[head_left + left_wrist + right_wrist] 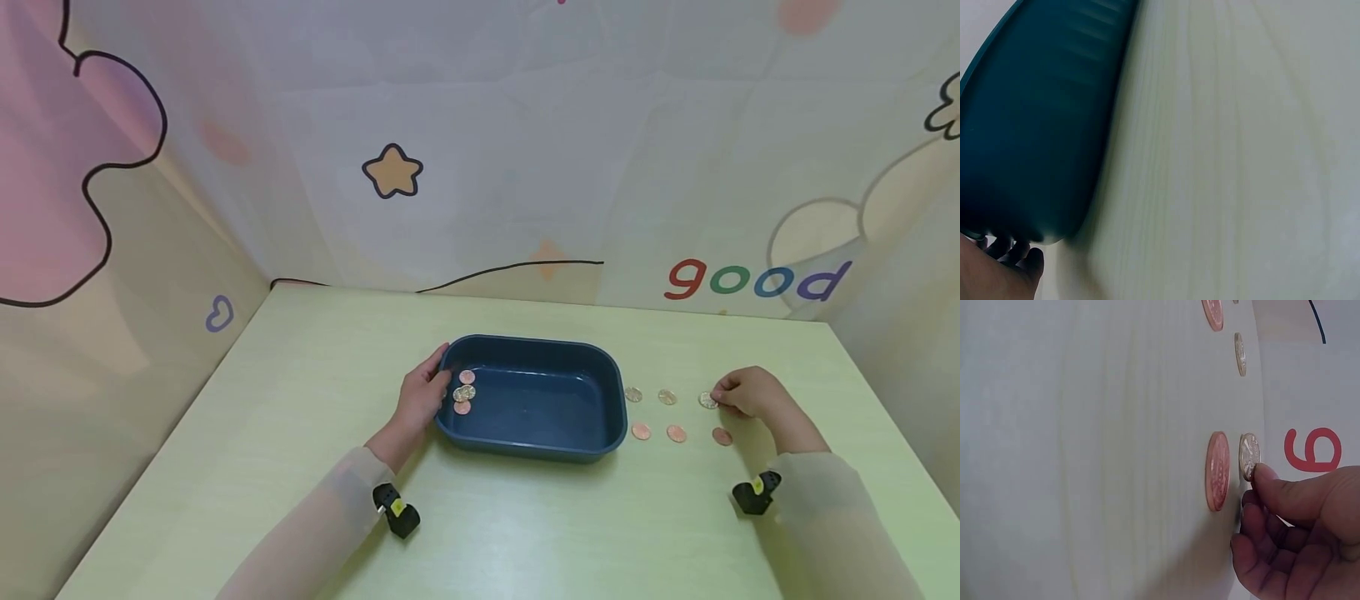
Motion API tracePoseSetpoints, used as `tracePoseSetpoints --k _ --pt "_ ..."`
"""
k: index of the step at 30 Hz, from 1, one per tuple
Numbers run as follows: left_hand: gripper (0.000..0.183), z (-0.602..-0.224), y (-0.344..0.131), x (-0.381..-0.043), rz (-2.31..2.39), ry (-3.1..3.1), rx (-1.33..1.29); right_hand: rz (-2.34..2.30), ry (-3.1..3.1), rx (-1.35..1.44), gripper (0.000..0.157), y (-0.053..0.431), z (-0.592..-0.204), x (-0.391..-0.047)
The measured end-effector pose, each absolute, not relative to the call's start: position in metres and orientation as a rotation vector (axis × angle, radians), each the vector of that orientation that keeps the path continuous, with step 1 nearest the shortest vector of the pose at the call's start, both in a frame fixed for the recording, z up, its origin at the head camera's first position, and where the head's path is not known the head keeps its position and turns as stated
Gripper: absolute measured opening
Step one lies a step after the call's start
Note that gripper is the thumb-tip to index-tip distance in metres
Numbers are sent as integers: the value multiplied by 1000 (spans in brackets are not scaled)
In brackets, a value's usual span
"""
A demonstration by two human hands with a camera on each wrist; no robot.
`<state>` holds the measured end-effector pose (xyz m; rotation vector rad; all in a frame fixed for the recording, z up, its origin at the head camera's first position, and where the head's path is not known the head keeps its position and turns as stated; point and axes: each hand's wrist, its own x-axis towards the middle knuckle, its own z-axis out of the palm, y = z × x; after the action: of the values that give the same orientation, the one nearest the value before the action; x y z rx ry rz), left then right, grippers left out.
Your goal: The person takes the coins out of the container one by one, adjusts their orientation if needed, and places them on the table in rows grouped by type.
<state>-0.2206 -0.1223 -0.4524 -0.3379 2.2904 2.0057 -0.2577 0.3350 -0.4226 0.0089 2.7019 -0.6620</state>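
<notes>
A dark blue rectangular tray [525,446] stands at the middle of the table. My left hand [422,393] grips its left end, thumb over the rim and fingers against the outside, as the left wrist view [1007,265] also shows. Inside the tray, near that thumb, several copper and silver coins [462,407] lie bunched together. Off to the right, my right hand [752,393] pinches the edge of a silver coin [1249,453] between thumb and fingertips. The coin is slightly tilted, close over the table. Just nearer than it lies a copper coin [722,436].
Between the tray and my right hand, two silver coins [667,397] and two copper coins [677,433] lie flat in two rows. A printed cloth [480,183] walls off the table's back and sides. Black wrist cameras [397,512] sit on both sleeves.
</notes>
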Motion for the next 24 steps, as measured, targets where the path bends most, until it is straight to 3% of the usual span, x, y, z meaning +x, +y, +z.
tracePoseSetpoints --k 24 --pt "52 -454 -124 -221 1994 2294 -339 -602 2688 20 24 331 -423 -261"
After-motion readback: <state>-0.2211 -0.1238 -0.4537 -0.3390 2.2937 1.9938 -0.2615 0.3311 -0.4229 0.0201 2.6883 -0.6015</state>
